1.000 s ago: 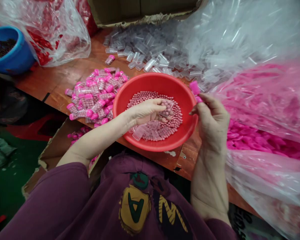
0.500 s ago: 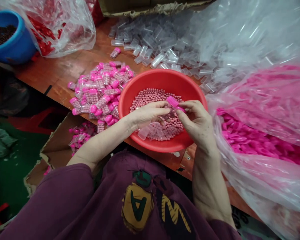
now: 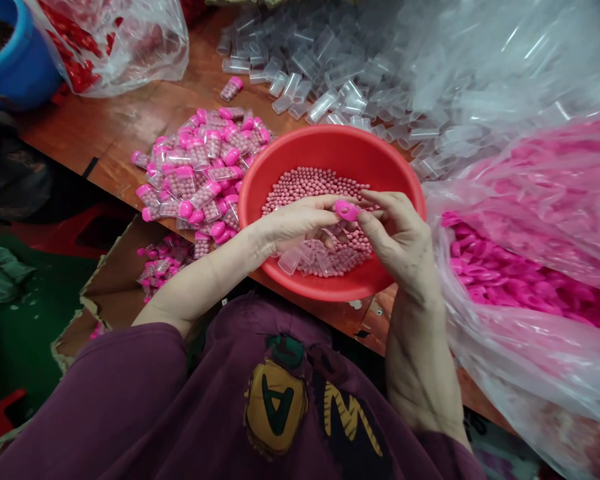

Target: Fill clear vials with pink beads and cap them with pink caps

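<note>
A bright pink plastic cap (image 3: pixel 347 211) with a small opening is held over the red basin (image 3: pixel 250 193). My left hand (image 3: pixel 303 223) is closed, its fingertips at the cap's left side; curled fingers partly hide what lies beneath. From the right, my right hand (image 3: pixel 400 233) pinches the cap between thumb and fingers. Small pink beads (image 3: pixel 305 181) lie in the basin below both hands. A few clear tubes (image 3: pixel 291 260) rest on the beads near the front, close to my left wrist.
Left of the basin is a heap of pink-capped bead bottles (image 3: pixel 200 167), with more in a cardboard box (image 3: pixel 115 267) below. Clear empty tubes (image 3: pixel 325 103) spread behind. A plastic bag of pink caps (image 3: pixel 520 280) lies right. A blue tub (image 3: pixel 25 67) stands far left.
The pink cap has turned, and its opening now faces me. A second pink piece seen at my right fingertips no longer shows. The view has shifted slightly.
</note>
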A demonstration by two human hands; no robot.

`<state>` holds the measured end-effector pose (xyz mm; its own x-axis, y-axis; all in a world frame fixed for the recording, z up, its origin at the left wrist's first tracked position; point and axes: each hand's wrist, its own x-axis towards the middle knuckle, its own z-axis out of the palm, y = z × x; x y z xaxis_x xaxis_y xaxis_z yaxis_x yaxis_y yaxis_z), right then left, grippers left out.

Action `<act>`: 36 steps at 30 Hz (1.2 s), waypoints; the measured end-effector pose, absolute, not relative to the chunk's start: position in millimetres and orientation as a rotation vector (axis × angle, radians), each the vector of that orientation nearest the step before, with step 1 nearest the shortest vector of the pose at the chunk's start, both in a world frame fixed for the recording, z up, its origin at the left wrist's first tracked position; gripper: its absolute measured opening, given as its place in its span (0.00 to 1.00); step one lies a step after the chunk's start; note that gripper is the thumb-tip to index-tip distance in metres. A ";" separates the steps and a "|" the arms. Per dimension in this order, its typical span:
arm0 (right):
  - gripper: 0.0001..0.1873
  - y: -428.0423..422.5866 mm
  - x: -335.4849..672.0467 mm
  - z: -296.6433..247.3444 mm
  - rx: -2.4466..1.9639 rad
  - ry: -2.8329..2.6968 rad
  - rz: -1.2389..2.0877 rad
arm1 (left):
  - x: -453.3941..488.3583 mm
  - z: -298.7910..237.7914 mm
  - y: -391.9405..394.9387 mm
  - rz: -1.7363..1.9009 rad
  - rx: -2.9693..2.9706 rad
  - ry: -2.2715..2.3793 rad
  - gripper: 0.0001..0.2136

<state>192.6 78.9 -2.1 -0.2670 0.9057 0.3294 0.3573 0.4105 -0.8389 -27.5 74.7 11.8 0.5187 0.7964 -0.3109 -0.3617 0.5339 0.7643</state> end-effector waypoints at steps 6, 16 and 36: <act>0.15 75.7 187.9 2.5 -1.080 -1.901 0.610 | -25.9 11.3 75.9 0.749 0.658 0.736 0.06; 0.14 78.4 191.0 -2.8 -1.142 -1.825 0.338 | -25.4 15.8 75.2 0.746 0.560 0.710 0.08; 0.08 82.0 203.3 7.7 -1.174 -1.900 0.491 | -26.0 12.4 79.9 0.695 0.580 0.804 0.10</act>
